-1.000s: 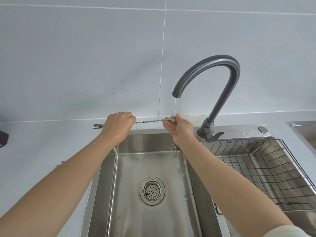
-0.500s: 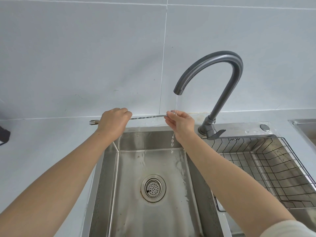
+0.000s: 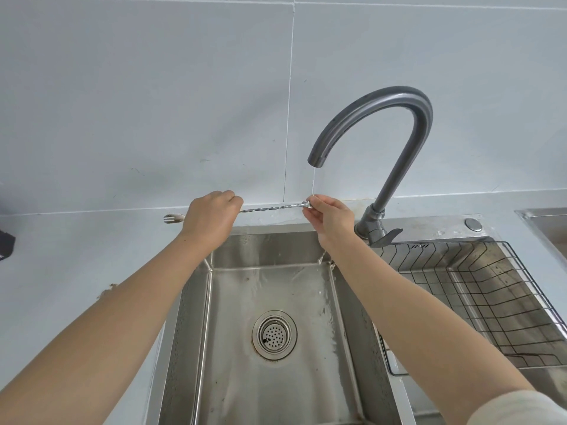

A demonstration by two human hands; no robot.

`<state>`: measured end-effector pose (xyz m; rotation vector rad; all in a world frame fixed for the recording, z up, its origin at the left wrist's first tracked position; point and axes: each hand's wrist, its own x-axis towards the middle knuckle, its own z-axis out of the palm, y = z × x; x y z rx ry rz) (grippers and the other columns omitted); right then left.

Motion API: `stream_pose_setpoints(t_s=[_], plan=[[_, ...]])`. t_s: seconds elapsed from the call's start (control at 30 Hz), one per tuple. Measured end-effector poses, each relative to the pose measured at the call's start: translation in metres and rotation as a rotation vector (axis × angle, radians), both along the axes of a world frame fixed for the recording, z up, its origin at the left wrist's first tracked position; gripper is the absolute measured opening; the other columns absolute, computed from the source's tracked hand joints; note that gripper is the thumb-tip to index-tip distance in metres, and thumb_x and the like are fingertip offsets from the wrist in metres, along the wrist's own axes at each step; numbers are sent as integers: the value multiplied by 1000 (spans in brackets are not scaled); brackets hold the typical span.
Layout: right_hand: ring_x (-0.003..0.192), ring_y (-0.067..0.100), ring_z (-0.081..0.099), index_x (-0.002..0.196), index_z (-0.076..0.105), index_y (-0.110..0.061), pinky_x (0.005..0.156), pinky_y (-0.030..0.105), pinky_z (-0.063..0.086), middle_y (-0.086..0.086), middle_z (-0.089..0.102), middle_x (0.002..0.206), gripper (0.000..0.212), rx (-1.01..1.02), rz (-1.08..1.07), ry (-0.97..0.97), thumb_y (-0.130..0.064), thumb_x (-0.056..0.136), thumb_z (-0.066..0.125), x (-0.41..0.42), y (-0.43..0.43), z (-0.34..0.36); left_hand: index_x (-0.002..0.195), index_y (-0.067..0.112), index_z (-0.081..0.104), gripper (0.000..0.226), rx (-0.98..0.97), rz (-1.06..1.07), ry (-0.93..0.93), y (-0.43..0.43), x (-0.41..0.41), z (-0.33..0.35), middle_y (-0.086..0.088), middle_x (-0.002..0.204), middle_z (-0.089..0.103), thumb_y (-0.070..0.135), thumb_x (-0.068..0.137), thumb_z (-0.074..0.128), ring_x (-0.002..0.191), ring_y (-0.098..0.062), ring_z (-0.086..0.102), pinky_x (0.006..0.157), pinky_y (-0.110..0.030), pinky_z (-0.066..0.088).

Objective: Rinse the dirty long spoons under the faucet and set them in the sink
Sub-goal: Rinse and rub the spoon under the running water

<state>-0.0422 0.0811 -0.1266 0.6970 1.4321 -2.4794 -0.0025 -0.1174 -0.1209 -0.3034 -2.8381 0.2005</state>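
Note:
A long steel spoon [image 3: 270,207] with a twisted stem lies level above the back rim of the sink [image 3: 196,305]. My left hand [image 3: 210,217] is closed round its stem, and a small forked end [image 3: 172,219] sticks out to the left of that hand. The fingers of my right hand [image 3: 328,217] pinch the spoon's bowl end under the thin stream of water from the grey faucet [image 3: 395,154]. Water runs off my right hand down the right side of the basin, toward the drain [image 3: 274,335].
A black wire basket [image 3: 478,296] fills the right basin beside the faucet's lever. A grey worktop [image 3: 76,256] with a brown smear lies to the left, a dark object at its left edge. A tiled wall stands close behind. A second basin's corner shows far right.
The spoon and both hands hold nearly the same place under the stream. The view has shifted slightly, and my right fingers have turned on the bowl end.

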Motion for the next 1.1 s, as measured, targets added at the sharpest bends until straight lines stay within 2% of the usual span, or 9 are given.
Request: stream_pose_setpoints(t_s=[0.1, 0.23, 0.37, 0.43, 0.6, 0.73, 0.87, 0.97, 1.1], plan=[[62, 17, 58, 66, 49, -4, 73, 27, 57, 10, 54, 67, 27, -69, -55, -51, 2, 92, 48, -1, -7, 3, 45, 7, 51, 49, 11, 4, 17, 7, 1, -1, -5, 41, 50, -16, 17, 83, 32, -23, 46, 53, -6, -3], [64, 24, 59, 65, 44, -5, 82, 35, 52, 14, 51, 64, 34, -140, -77, -99, -6, 98, 36, -2, -13, 11, 45, 5, 49, 50, 18, 8, 54, 10, 0, 1, -6, 41, 48, -18, 16, 82, 34, -19, 31, 54, -7, -4], [64, 24, 61, 69, 44, -5, 64, 30, 57, 15, 60, 47, 30, -91, -2, -128, -2, 93, 26, -2, -13, 13, 43, 6, 47, 51, -11, 33, 94, 5, -1, 2, -6, 40, 47, -17, 14, 83, 38, -17, 25, 56, -7, -5], [65, 25, 62, 71, 44, -5, 61, 29, 55, 14, 60, 41, 30, -65, 27, -134, 2, 91, 23, -4, -13, 12, 43, 6, 47, 52, -30, 50, 108, 4, -1, 2, -5, 40, 47, -15, 12, 83, 33, -20, 33, 56, -8, -5], [66, 22, 60, 76, 47, 1, 76, 28, 53, 20, 58, 71, 22, -18, 115, -114, 8, 94, 35, -4, -12, 10, 40, 8, 47, 50, -65, 57, 186, 4, -4, 5, -2, 38, 35, -17, 12, 80, 45, -16, 22, 60, -9, -6], [69, 20, 62, 79, 51, 1, 59, 19, 58, 17, 59, 75, 16, 19, 217, -22, 17, 84, 51, -5, -3, 6, 40, 9, 46, 48, -63, 60, 213, 5, -9, 7, -1, 41, 29, -18, 13, 77, 46, -16, 21, 59, -9, -6], [52, 11, 67, 76, 55, -2, 56, 16, 58, 13, 62, 71, 14, 226, 369, 41, 9, 80, 62, -8, 8, 8, 39, 8, 46, 46, -24, 44, 246, 12, -14, 9, 0, 44, 24, -21, 14, 69, 46, -16, 21, 59, -8, -5], [39, 3, 59, 69, 61, -5, 46, 13, 52, 6, 61, 59, 14, 557, 572, 153, -3, 81, 67, -12, 17, 13, 39, 7, 44, 44, 12, 8, 258, 18, -18, 11, 0, 46, 21, -23, 11, 61, 46, -16, 21, 61, -8, -4], [32, -2, 50, 80, 67, -2, 37, 9, 39, -9, 58, 40, 12, 889, 826, 266, -8, 87, 60, -16, 22, 14, 39, 7, 46, 42, 11, -3, 230, 30, -29, 12, -5, 37, 43, -20, 11, 63, 36, -19, 36, 50, -9, -2]])
